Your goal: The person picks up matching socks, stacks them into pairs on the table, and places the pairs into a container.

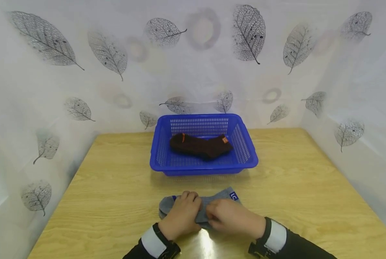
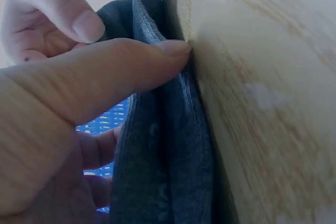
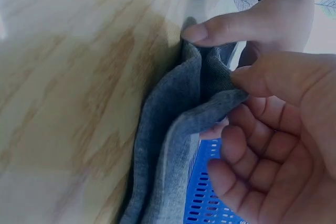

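A pair of grey socks [image 1: 218, 196] with a blue label lies on the table, just in front of the basket. My left hand [image 1: 184, 213] holds the socks near the toe end, its thumb laid along the fabric in the left wrist view. Between thumb and forefinger, my right hand [image 1: 233, 217] pinches a fold of the upper sock layer [image 3: 181, 121]. The right hand's other fingers curl loosely beneath, as the right wrist view shows. The two layers stand partly apart between the hands. Part of the socks is hidden under both hands.
A blue plastic basket [image 1: 204, 168] stands at the back middle of the wooden table [image 1: 115, 187]. Inside it lie dark brown socks [image 1: 199, 145] with an orange label. Cloth [image 1: 193, 72] printed with leaves hangs behind and along both sides.
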Demonstrator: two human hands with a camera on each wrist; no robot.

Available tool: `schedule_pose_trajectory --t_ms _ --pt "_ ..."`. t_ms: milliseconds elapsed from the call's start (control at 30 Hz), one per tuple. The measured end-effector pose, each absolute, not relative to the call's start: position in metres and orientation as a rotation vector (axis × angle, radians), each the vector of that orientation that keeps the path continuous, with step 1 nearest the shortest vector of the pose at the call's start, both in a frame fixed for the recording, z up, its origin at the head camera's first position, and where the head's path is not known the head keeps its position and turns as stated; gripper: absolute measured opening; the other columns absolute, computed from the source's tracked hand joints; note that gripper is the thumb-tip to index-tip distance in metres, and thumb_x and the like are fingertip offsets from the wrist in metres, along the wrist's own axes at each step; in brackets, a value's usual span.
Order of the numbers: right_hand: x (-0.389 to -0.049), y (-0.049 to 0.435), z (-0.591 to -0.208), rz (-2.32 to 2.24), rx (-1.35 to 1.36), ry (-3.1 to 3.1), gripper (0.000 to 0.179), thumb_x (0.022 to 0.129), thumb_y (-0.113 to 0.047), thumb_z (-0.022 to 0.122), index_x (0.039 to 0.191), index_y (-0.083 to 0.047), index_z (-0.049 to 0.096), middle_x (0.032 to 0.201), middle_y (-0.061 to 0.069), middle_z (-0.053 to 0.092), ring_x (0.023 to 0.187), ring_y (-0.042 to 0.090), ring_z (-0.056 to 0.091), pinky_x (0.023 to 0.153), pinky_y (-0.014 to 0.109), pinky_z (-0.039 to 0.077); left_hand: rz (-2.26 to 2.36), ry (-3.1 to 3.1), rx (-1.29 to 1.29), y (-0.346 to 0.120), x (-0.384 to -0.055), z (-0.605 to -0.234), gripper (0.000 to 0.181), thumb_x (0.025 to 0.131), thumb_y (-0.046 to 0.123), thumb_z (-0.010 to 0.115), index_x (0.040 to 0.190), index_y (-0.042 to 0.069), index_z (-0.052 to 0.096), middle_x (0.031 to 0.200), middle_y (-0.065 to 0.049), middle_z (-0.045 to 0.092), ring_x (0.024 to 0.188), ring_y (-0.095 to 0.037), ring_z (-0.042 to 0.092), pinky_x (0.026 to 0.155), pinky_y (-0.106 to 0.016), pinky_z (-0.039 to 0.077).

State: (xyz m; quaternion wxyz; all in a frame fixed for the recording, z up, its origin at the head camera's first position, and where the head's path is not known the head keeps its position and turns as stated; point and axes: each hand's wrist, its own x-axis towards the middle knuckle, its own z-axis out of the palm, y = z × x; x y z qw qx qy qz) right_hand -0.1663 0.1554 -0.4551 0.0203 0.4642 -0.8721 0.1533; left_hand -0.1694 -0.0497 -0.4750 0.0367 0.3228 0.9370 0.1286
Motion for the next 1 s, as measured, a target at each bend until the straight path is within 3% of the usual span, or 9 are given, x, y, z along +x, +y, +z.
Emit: schedule_pose_trajectory --t_ms 233,433,533,667,833,1000 --pt "-0.163 0.153 -0.453 0.481 1.475 -2.719 0.023 0.079 -0.011 0.079 0.074 -0.020 0.059 0.073 -0.014 0.052 0.066 -0.003 0.048 0.060 0.013 0.042 0.408 2.893 1.009 -0.050 -0.169 -0.476 0.045 0.061 0.023 0.091 0.087 0.017 0.054 0.120 -0.010 0.061 0.115 -0.032 0.054 0.092 -0.049 0.048" --pt "-0.163 0.156 -0.457 0.553 1.480 -2.799 0.014 0.086 -0.014 0.077 0.077 -0.018 0.067 0.074 -0.015 0.057 0.068 -0.005 0.050 0.063 0.012 0.043 0.466 2.896 1.033 -0.055 -0.168 -0.473 0.048 0.064 0.035 0.095 0.087 0.018 0.057 0.121 -0.010 0.061 0.115 -0.031 0.054 0.094 -0.049 0.048" --pt "-0.167 0.159 -0.456 0.611 1.384 -2.777 0.013 0.089 -0.010 0.075 0.081 -0.017 0.068 0.076 -0.013 0.062 0.070 -0.004 0.053 0.064 0.016 0.047 0.539 2.888 1.035 -0.057 -0.170 -0.469 0.045 0.071 0.041 0.093 0.087 0.017 0.059 0.110 -0.005 0.061 0.106 -0.024 0.056 0.089 -0.042 0.050" --pt "-0.174 0.159 -0.454 0.664 1.274 -2.798 0.012 0.088 -0.013 0.078 0.087 -0.017 0.067 0.082 -0.011 0.063 0.075 -0.002 0.055 0.067 0.021 0.050 0.596 2.853 1.053 -0.052 -0.176 -0.464 0.037 0.080 0.039 0.088 0.083 0.018 0.059 0.087 0.008 0.054 0.081 -0.010 0.051 0.071 -0.027 0.046" --pt "-0.173 0.157 -0.461 0.604 1.198 -2.932 0.019 0.082 -0.024 0.085 0.095 -0.017 0.073 0.090 -0.009 0.061 0.080 0.001 0.056 0.070 0.023 0.051 0.553 2.787 1.061 -0.040 -0.176 -0.471 0.038 0.076 0.039 0.091 0.081 0.020 0.059 0.077 0.013 0.051 0.070 -0.003 0.046 0.064 -0.022 0.041" --pt "-0.174 0.154 -0.466 0.530 1.119 -3.001 0.036 0.075 -0.041 0.090 0.090 -0.018 0.066 0.084 -0.011 0.052 0.073 0.001 0.045 0.062 0.022 0.044 0.537 2.790 1.082 -0.041 -0.177 -0.482 0.043 0.070 0.043 0.094 0.079 0.021 0.058 0.075 0.015 0.049 0.070 -0.001 0.045 0.064 -0.020 0.040"
